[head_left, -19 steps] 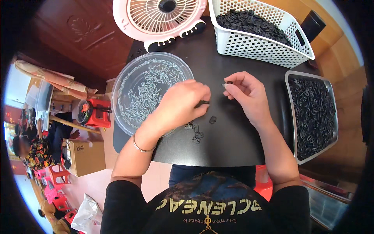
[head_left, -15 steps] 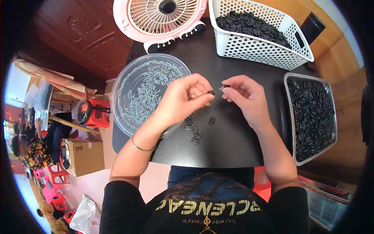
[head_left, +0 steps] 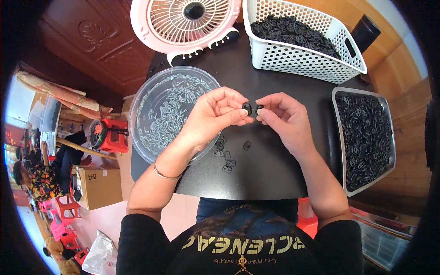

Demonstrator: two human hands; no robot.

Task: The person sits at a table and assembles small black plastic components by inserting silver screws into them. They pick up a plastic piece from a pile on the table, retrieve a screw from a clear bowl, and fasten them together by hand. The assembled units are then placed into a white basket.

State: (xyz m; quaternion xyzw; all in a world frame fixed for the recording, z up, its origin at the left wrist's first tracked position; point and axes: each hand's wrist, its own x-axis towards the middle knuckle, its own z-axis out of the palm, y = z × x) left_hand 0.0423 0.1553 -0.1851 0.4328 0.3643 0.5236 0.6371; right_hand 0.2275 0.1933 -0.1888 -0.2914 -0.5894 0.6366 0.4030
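While both hands meet above the middle of the black table top [head_left: 275,174], the left hand [head_left: 215,117] pinches a small black round plastic piece [head_left: 247,108] between thumb and fingertips, and the right hand [head_left: 284,119] pinches a matching small black piece [head_left: 260,108] just beside it, the two parts touching or nearly so. They are held up off the table and close under the eyes, which suits fitting one tiny part to another.

To the left, partly under the left wrist, sits a clear round plastic bowl [head_left: 151,98] strewn with small pale grey pins; judging by its place, it keeps those bits within easy reach of the left hand. On the right a grey rectangular metal tray [head_left: 341,137] holds a heap of black plastic parts, near the right forearm for the same reason. At the far right stands a white perforated plastic basket [head_left: 302,62] filled with more black pieces, well apart from the hands, likely bulk stock.

A few loose black plastic clips [head_left: 225,158] lie on the table just near of the hands, beneath the left palm. A pink and white desk fan [head_left: 185,20] stands at the far edge, facing the person. A thin metal bracelet [head_left: 162,174] rings the left wrist.
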